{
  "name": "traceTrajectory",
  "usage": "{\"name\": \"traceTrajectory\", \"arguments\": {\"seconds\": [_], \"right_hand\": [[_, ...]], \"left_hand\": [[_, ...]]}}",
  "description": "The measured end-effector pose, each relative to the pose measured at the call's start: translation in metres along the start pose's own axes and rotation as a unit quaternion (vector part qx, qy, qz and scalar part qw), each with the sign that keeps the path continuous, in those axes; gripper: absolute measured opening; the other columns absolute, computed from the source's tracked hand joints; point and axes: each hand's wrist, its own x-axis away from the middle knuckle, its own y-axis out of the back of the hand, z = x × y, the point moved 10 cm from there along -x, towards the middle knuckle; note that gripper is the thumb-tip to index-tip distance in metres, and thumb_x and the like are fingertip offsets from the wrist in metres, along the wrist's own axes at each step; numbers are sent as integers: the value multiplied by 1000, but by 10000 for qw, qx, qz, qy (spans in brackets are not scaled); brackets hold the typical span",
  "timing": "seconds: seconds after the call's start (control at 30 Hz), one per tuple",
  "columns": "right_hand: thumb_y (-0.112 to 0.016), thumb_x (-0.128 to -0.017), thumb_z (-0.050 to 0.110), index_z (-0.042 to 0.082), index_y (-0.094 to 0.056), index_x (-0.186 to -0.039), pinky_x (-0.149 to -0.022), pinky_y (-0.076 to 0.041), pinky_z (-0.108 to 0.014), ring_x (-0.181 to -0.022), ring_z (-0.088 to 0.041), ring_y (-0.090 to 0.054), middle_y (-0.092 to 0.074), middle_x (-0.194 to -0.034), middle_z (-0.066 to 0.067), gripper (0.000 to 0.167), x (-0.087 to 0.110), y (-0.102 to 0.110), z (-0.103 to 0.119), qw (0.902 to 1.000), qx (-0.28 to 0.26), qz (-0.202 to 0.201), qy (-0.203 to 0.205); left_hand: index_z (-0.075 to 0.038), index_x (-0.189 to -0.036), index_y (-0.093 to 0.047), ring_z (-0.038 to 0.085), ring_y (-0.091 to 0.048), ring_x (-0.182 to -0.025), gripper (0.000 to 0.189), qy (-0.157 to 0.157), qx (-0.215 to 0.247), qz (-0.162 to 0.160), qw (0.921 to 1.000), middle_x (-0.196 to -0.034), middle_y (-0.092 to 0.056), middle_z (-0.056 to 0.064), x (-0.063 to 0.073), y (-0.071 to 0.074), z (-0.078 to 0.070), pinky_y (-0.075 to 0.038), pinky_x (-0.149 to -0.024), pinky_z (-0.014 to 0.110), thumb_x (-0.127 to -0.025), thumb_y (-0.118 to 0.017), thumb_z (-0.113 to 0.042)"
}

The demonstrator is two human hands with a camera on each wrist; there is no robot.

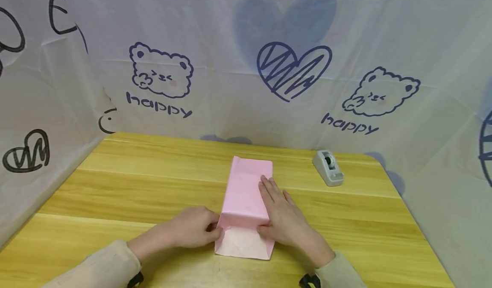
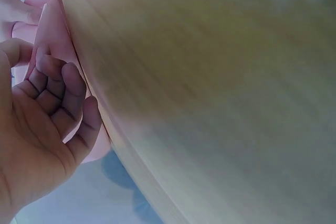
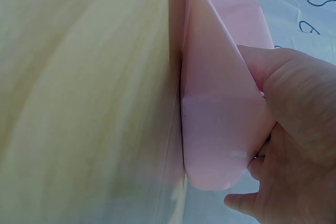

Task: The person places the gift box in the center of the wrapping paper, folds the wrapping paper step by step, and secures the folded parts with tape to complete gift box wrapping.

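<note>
A pink paper bag [image 1: 247, 189] lies lengthwise on the table. Its near end is spread apart, showing a paler pink inner panel [image 1: 244, 242]. At the left side of that end, my left hand [image 1: 194, 228] pinches the paper between thumb and forefinger; in the left wrist view its other fingers curl beside the bag's side. My right hand [image 1: 286, 219] rests along the bag's right edge, fingers stretched out forward and thumb at the opened end. In the right wrist view, the thumb [image 3: 294, 77] reaches over the edge of the bag's side panel [image 3: 220, 108].
A grey tape dispenser [image 1: 328, 168] stands at the back right of the wood-grain table [image 1: 153, 168]. White cloth [image 1: 223, 74] printed with bears and hearts hangs behind the table and at its sides.
</note>
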Motion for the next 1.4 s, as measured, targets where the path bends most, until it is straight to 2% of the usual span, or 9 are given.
{"name": "traceTrajectory", "arguments": {"seconds": [0.2,0.3,0.43,0.53,0.63,0.73,1.03,1.17,1.4], "right_hand": [[-86,-82,35,1,-18,-165,-125,-23,-59,-160,-31,-10,-8,-175,-11,113,0,1,-1,10000,-12,-13,0],[-87,-82,35,0,-20,-165,-125,-23,-61,-160,-33,-12,-11,-174,-13,112,0,2,0,10000,-28,-50,77],[-87,-82,34,-1,-23,-164,-123,-25,-63,-159,-35,-16,-15,-173,-15,109,0,5,1,9997,4,-110,216],[-87,-83,35,-1,-24,-163,-123,-25,-64,-159,-36,-17,-16,-173,-16,108,0,7,0,9996,50,-126,264],[-87,-82,36,-1,-24,-163,-123,-25,-64,-158,-36,-17,-16,-173,-16,109,0,8,-1,9995,77,-150,272],[-87,-82,36,-1,-23,-164,-123,-25,-63,-159,-35,-17,-15,-173,-15,110,0,8,-1,9996,96,-126,215],[-86,-82,37,1,-14,-166,-125,-23,-59,-160,-31,-13,-8,-175,-11,116,3,3,-2,9999,154,-12,58],[-87,-82,38,2,-9,-166,-125,-22,-60,-160,-30,-9,-3,-175,-11,120,4,3,-1,9999,29,34,113],[-85,-85,38,5,-4,-167,-126,-14,-60,-160,-33,-6,0,-175,-11,120,8,18,-5,9947,-1025,27,100]], "left_hand": [[-27,-65,-49,-2,-38,-50,37,-60,-151,-150,9998,-56,-42,-18,0,6,-3,-32,-45,21,-96,-68,-28],[-26,-68,-52,-2,-40,-52,36,-99,-343,-525,9980,-60,-45,-18,-1,16,-4,-35,-44,20,-95,-72,-37],[-19,-84,-60,1,-43,-57,33,-191,-1096,-1326,9849,-76,-50,-13,-5,37,-8,-37,-46,19,-87,-79,-45],[-12,-110,-64,9,-57,-76,53,-305,-1682,-1613,9720,-101,-59,-3,-13,46,-14,-52,-59,24,-84,-79,-56],[-8,-139,-57,24,-62,-118,79,-484,-2059,-1456,9665,-138,-58,9,-26,45,-24,-57,-96,39,-87,-72,-65],[-8,-157,-43,33,-40,-149,91,-519,-2274,-1049,9667,-163,-41,14,-39,38,-32,-36,-121,53,-93,-61,-69],[-9,-165,-25,33,-15,-159,83,-467,-1918,14,9803,-173,-17,11,-51,9,-38,-21,-127,55,-104,-49,-60],[-8,-165,-26,34,-14,-159,82,-412,-1802,166,9826,-173,-15,13,-50,7,-36,-20,-127,54,-105,-49,-59],[-7,-165,-26,35,-14,-159,83,-426,-1781,271,9827,-173,-15,14,-51,8,-35,-19,-128,51,-104,-50,-60]]}}
